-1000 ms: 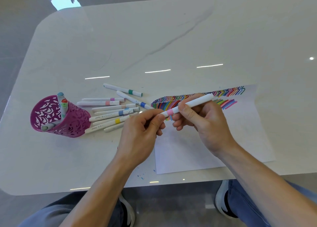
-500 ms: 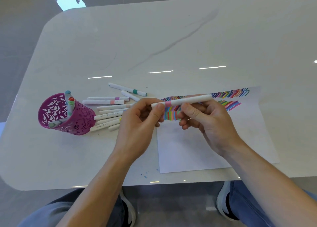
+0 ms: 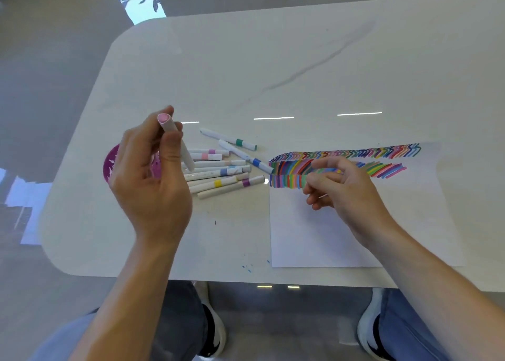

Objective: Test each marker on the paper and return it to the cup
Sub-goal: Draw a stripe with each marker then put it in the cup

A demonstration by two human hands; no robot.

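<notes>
Returning pink marker [image 3: 167, 124] to cup, it seems: left hand [image 3: 149, 185] fingers grasp it, tilted above purple cup [image 3: 109, 165] half-hidden behind hand. Right hand [image 3: 344, 194] relaxed, empty, over paper [image 3: 341, 237]. Next: lower marker in, pick another off desk [image 3: 273, 60].

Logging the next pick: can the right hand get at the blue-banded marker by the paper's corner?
Probably yes. The right hand holds nothing and hovers over the paper; the blue-banded marker lies uncovered just to its left, with nothing between them.
</notes>
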